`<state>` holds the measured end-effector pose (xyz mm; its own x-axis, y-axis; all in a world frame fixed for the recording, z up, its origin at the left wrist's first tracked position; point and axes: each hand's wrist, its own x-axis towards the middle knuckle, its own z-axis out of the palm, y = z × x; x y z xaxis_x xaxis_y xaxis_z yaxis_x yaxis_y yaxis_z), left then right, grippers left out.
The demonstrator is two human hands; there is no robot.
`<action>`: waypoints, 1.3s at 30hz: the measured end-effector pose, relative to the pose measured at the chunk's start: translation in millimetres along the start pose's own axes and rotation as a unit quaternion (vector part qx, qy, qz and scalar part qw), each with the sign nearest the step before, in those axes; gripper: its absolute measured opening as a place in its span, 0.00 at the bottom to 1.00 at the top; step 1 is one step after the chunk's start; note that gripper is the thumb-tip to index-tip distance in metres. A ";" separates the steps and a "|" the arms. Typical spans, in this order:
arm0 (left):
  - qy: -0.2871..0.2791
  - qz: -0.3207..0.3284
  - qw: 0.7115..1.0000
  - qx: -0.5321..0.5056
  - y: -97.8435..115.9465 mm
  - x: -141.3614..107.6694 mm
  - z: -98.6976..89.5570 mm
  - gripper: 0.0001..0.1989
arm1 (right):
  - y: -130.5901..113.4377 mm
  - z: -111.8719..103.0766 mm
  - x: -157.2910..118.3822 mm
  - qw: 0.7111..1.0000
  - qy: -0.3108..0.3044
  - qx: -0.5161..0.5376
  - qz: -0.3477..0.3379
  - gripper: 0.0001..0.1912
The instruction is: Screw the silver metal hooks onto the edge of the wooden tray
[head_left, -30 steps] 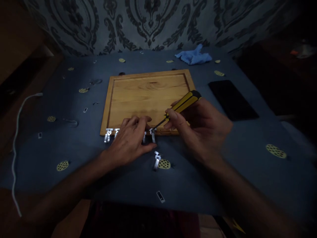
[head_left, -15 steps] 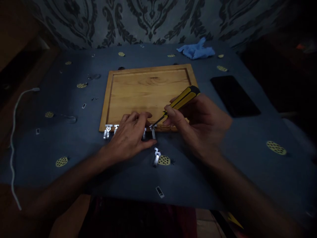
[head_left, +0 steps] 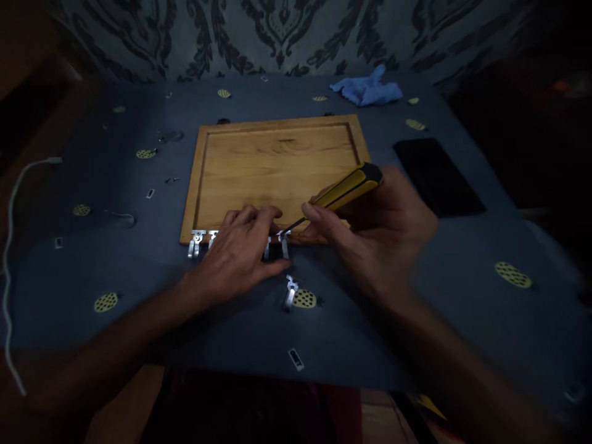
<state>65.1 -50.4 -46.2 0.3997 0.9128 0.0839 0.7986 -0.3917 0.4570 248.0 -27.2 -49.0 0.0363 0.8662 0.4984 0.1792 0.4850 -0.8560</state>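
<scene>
Loose metal hook (head_left: 289,297) lies nearest on worktop (head_left: 208,345). Left hand (head_left: 238,253) rests over near edge of wooden board (head_left: 272,172); can't tell if it's gripping a hook underneath. Right hand (head_left: 374,231) is wrapped round screwdriver (head_left: 349,188), tip at rightmost mounted hook (head_left: 285,249). Slanted shaft could skid off into left index finger; weak hold could let that hook twist. Palm hides middle hooks, tip contact too dim to read. Farther, apparent screws (head_left: 172,180) could scatter if bumped
</scene>
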 end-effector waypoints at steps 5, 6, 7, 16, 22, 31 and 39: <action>0.002 0.001 1.000 0.000 0.0 -0.1 -0.1 0.31 | -7.1 -0.9 2.1 1.000 -0.017 0.004 0.014 0.14; 0.001 -0.001 1.000 -0.002 0.1 0.0 -0.3 0.31 | -8.6 -1.7 2.3 1.000 -0.027 -0.004 0.009 0.14; -0.001 -0.002 1.000 -0.003 0.2 0.1 -0.5 0.31 | -9.8 -2.6 2.3 0.999 -0.034 -0.012 0.003 0.13; -0.006 -0.003 1.000 0.006 0.8 0.4 -1.1 0.30 | -7.8 -7.1 5.3 0.999 0.000 -0.040 -0.034 0.06; -0.002 -0.007 1.000 0.005 0.1 -1.1 0.3 0.29 | -8.4 -5.6 3.1 0.998 -0.019 -0.059 -0.001 0.05; 0.000 0.006 1.000 0.003 -0.5 -1.3 1.2 0.30 | -6.2 -6.8 2.9 0.997 -0.026 -0.068 0.012 0.10; -0.019 -0.023 1.000 -0.007 3.2 -1.7 -1.9 0.29 | -9.7 -8.5 5.2 0.997 -0.056 -0.047 0.011 0.11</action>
<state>66.2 -53.0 -43.2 0.3804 0.9244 0.0285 0.8105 -0.3480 0.4712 254.8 -28.4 -36.9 -0.0668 0.8873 0.4562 0.2713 0.4562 -0.8475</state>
